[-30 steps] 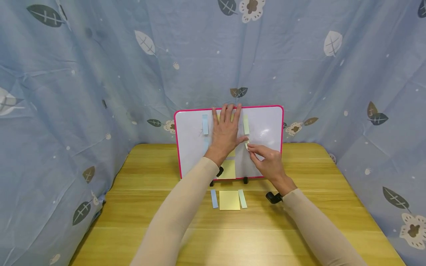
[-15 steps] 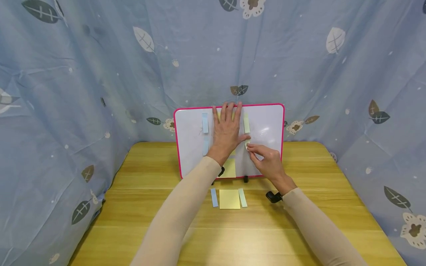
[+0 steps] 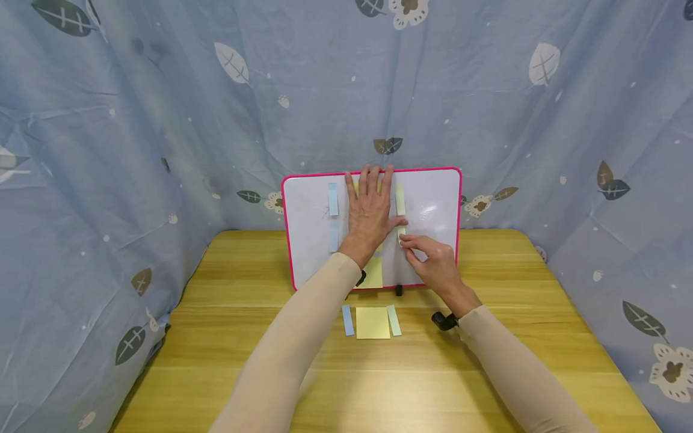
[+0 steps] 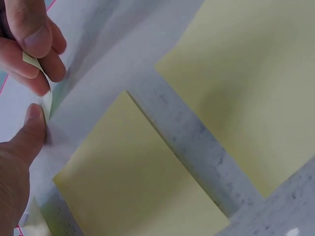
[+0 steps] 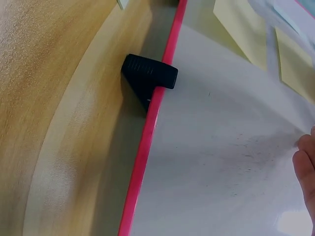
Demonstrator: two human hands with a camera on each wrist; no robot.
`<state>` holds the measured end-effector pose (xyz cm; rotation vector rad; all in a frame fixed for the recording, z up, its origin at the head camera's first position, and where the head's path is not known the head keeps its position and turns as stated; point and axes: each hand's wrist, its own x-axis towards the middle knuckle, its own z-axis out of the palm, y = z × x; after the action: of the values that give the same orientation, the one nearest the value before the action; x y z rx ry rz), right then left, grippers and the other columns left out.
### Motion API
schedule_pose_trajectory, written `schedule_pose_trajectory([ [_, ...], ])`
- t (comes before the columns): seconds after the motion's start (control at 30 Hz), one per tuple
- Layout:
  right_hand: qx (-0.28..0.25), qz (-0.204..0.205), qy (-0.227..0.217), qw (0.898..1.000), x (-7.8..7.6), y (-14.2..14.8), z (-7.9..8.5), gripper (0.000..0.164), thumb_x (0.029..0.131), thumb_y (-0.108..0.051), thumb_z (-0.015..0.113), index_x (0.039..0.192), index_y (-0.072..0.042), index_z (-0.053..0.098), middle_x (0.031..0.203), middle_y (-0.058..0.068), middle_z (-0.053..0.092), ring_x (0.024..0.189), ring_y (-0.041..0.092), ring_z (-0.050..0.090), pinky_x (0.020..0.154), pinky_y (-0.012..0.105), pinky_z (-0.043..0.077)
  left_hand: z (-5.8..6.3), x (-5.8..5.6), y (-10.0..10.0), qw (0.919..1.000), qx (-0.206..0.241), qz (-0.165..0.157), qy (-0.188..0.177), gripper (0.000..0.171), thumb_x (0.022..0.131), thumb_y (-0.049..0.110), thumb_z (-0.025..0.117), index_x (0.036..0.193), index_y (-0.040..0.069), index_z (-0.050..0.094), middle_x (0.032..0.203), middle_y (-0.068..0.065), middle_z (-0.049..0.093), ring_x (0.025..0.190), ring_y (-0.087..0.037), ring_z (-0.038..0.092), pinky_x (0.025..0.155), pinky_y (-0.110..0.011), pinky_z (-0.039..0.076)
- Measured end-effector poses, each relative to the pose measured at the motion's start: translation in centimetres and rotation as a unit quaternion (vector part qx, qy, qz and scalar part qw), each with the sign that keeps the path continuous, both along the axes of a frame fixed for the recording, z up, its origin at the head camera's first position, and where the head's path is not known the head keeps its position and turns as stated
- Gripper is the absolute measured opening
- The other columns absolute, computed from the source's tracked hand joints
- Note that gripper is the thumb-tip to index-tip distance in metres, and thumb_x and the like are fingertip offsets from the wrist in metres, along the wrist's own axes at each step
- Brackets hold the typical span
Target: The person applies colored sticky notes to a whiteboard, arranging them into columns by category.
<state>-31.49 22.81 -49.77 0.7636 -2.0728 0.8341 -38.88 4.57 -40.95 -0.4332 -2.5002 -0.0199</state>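
Observation:
My left hand [image 3: 369,213] lies spread on a pink-framed whiteboard [image 3: 433,240], its fingertips at the top edge. The left thumb presses one end of a pale green sticky strip [image 4: 47,107] against the board. My right hand [image 3: 437,264] pinches the strip's other, lower end, which curves away from the surface in the left wrist view. Just above is another green strip [image 3: 400,199], flat on the board. Yellow sticky notes [image 4: 140,172] run down the middle, partly hidden by the left hand and forearm. Blue strips [image 3: 332,199] sit left of them.
On the wooden table [image 3: 233,361], before the board, lie a blue strip [image 3: 348,320], a yellow note [image 3: 373,323] and a green strip [image 3: 394,320]. Black stand feet [image 5: 150,73] hold the board's lower edge. A patterned curtain [image 3: 325,90] surrounds the table.
The pinched green strip lies a little straighter along the board than a second ago. Both hands keep nearly the same places; the head view has shifted slightly.

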Motion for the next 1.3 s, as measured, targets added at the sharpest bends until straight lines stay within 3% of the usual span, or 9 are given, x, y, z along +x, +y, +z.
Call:
schedule_pose_trajectory([
  [0.13, 0.003, 0.002, -0.002, 1.000, 0.1, -0.2, -0.1, 0.024, 0.088, 0.015, 0.092, 0.108, 0.002, 0.088, 0.117, 0.016, 0.090, 0.108, 0.038, 0.088, 0.116, 0.006, 0.048, 0.0, 0.0, -0.3, 1.0000, 0.000, -0.003, 0.005, 0.148, 0.077, 0.088, 0.092, 0.186, 0.020, 0.020, 0.183, -0.009, 0.035, 0.178, -0.035, 0.025, 0.147, -0.072, 0.016],
  [0.27, 0.006, 0.001, 0.002, 1.000, 0.3, -0.3, -0.2, 0.024, 0.088, 0.015, 0.093, 0.106, 0.001, 0.088, 0.114, 0.015, 0.089, 0.105, 0.036, 0.088, 0.114, 0.007, 0.052, 0.0, 0.1, -0.5, 0.9999, -0.001, -0.013, -0.001, 0.155, 0.071, 0.088, 0.096, 0.187, 0.020, 0.018, 0.185, -0.010, 0.034, 0.180, -0.036, 0.023, 0.147, -0.072, 0.015],
  [0.47, 0.011, -0.005, -0.005, 1.000, 0.5, -0.4, -0.3, 0.023, 0.089, 0.013, 0.094, 0.107, 0.001, 0.089, 0.115, 0.015, 0.088, 0.106, 0.035, 0.087, 0.109, 0.022, 0.063, 0.2, 0.6, -0.6, 0.9994, -0.017, -0.008, -0.029, 0.161, 0.072, 0.086, 0.096, 0.189, 0.019, 0.008, 0.192, -0.010, 0.025, 0.184, -0.036, 0.014, 0.148, -0.071, 0.011],
  [0.63, 0.007, -0.007, -0.010, 1.000, 0.8, -0.2, -0.7, 0.023, 0.089, 0.013, 0.093, 0.107, -0.001, 0.089, 0.115, 0.014, 0.088, 0.106, 0.035, 0.087, 0.110, 0.014, 0.059, 0.4, 1.2, -0.9, 0.9983, -0.018, -0.023, -0.051, 0.160, 0.076, 0.078, 0.100, 0.189, 0.019, 0.002, 0.197, -0.012, 0.015, 0.185, -0.037, 0.008, 0.148, -0.071, 0.010],
  [0.93, 0.012, -0.009, -0.014, 1.000, 1.8, 0.1, -1.3, 0.021, 0.090, 0.012, 0.092, 0.107, -0.001, 0.089, 0.114, 0.014, 0.088, 0.107, 0.035, 0.087, 0.111, 0.005, 0.052, -0.1, 2.0, -2.8, 0.9964, -0.013, -0.068, -0.049, 0.139, 0.084, 0.069, 0.100, 0.189, 0.027, 0.017, 0.199, -0.010, 0.004, 0.186, -0.036, 0.005, 0.149, -0.070, 0.010],
  [1.13, 0.017, -0.021, -0.030, 0.999, 2.4, 0.3, -1.6, 0.022, 0.091, 0.010, 0.093, 0.109, -0.002, 0.090, 0.115, 0.012, 0.089, 0.107, 0.034, 0.087, 0.113, -0.001, 0.045, -0.6, 2.7, -4.4, 0.9945, 0.012, -0.097, -0.038, 0.125, 0.087, 0.064, 0.100, 0.185, 0.030, 0.031, 0.198, -0.010, 0.013, 0.185, -0.036, 0.013, 0.148, -0.071, 0.011],
  [1.3, 0.025, -0.020, -0.033, 0.999, 2.8, 0.4, -1.7, 0.023, 0.091, 0.008, 0.094, 0.110, -0.004, 0.090, 0.116, 0.010, 0.089, 0.107, 0.032, 0.087, 0.111, 0.002, 0.050, -0.8, 3.4, -5.7, 0.9935, 0.009, -0.112, -0.019, 0.111, 0.094, 0.061, 0.096, 0.182, 0.028, 0.038, 0.195, -0.010, 0.021, 0.183, -0.035, 0.021, 0.148, -0.069, 0.015],
])
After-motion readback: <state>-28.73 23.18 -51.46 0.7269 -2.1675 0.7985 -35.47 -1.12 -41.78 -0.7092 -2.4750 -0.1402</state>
